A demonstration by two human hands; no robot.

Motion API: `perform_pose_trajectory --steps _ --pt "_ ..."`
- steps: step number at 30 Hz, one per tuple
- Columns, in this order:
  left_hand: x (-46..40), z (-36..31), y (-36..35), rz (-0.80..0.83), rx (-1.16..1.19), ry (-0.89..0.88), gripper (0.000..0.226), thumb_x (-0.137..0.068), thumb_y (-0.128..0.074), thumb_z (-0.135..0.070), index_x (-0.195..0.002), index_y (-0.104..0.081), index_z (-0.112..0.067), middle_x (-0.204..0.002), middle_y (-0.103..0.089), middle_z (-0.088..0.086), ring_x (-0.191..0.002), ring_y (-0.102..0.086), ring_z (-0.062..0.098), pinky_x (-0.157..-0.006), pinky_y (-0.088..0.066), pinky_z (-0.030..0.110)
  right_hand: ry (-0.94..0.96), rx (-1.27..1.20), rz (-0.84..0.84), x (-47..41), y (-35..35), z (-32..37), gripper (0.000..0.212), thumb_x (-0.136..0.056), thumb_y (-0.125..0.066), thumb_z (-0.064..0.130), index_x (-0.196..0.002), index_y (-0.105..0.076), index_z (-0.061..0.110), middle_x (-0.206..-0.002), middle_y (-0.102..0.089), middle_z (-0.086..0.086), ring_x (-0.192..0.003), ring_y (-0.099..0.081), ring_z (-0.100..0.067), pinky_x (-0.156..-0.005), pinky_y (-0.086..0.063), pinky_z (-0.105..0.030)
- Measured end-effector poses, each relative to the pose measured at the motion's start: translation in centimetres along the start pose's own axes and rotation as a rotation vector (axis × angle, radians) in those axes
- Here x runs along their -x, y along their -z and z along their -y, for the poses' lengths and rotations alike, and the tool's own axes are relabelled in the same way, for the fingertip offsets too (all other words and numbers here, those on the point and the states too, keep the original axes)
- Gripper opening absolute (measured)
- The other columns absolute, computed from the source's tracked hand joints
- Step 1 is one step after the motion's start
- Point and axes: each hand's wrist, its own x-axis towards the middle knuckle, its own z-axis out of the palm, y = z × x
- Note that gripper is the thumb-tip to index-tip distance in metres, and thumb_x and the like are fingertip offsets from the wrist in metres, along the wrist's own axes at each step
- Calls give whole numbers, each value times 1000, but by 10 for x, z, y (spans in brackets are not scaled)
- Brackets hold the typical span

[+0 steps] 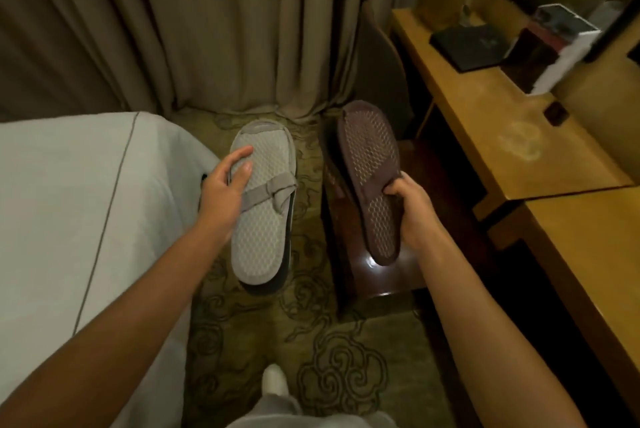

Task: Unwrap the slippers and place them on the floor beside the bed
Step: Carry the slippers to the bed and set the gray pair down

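Note:
My left hand [227, 190] holds a grey pair of slippers [260, 219], soles up, bound together by a grey band [268, 190] tied across the middle. It hangs above the patterned carpet [332, 351], just right of the bed [69, 206]. My right hand [410, 204] grips a brown pair of slippers [372, 168] at its middle, dotted sole facing me, toe pointing away. Both pairs are in the air and apart from each other.
A white-covered bed fills the left. A dark wooden chair [363, 265] stands under the brown slippers. A wooden desk [519, 136] with a black folder [467, 43] and boxes runs along the right. Curtains [207, 29] hang behind. My foot [275, 381] is on the carpet.

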Motion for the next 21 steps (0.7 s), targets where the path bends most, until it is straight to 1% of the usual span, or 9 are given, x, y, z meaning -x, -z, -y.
perform_pose_trajectory --steps 2,4,6,9,11,14,16,19,21 --pt "-32 -5 43 -29 -13 -5 24 -102 -59 -29 -119 -68 -44 -124 -63 -31 -114 -56 -19 -90 -46 6 -38 -123 92 -22 -37 -4 39 -76 -63 11 -113 -72 18 -106 -75 -8 -97 -72 -27 -80 -59 -39" --pt "-62 -10 76 -48 -21 -16 25 -103 -58 -28 -120 -67 -44 -124 -62 -32 -114 -55 -21 -88 -45 2 -125 -242 208 -45 -66 -13 40 -84 -69 29 -122 -72 17 -122 -72 -12 -110 -70 -29 -93 -57 -46" --pt "-92 -7 101 -71 -36 -24 26 -103 -58 -28 -121 -67 -44 -123 -61 -36 -114 -53 -24 -88 -44 -1 -189 -212 228 -77 -106 -22 48 -90 -65 32 -133 -65 9 -131 -67 -16 -116 -66 -32 -102 -51 -50" --pt "-136 7 131 -121 -47 3 28 -103 -58 -27 -127 -66 -38 -122 -59 -37 -110 -51 -28 -88 -42 -4 -161 -22 149 -134 -176 -32 36 -80 -78 20 -116 -75 13 -110 -78 -12 -93 -77 -29 -76 -62 -41" --pt "-169 16 148 -154 -69 14 29 -103 -58 -28 -130 -67 -34 -123 -58 -36 -111 -51 -27 -90 -42 -2 -180 13 135 -176 -208 -36 39 -72 -85 25 -108 -77 17 -107 -79 -10 -91 -78 -28 -70 -61 -38" --pt "-230 29 171 -179 -82 18 30 -103 -58 -28 -131 -66 -33 -131 -61 -25 -128 -53 -7 -109 -44 20 -200 49 145 -249 -237 -32 54 -63 -89 29 -114 -74 16 -108 -79 -10 -93 -78 -29 -70 -61 -38" --pt "-275 36 185 -184 -99 32 28 -103 -58 -30 -129 -67 -37 -132 -61 -26 -131 -53 2 -112 -44 31 -179 89 164 -304 -258 -26 61 -62 -89 30 -119 -71 17 -109 -79 -9 -94 -77 -27 -69 -62 -36" --pt "-342 36 206 -249 -126 8 27 -103 -57 -30 -121 -66 -47 -122 -58 -43 -123 -50 -18 -106 -44 18 -146 157 180 -381 -311 -5 70 -57 -91 32 -121 -67 17 -105 -80 -4 -93 -78 -23 -67 -62 -33" --pt "-384 30 219 -288 -137 6 27 -104 -55 -30 -120 -63 -50 -123 -57 -42 -118 -49 -25 -96 -42 4 -133 207 201 -426 -348 9 70 -54 -92 34 -117 -68 19 -102 -80 0 -92 -78 -22 -68 -62 -32"
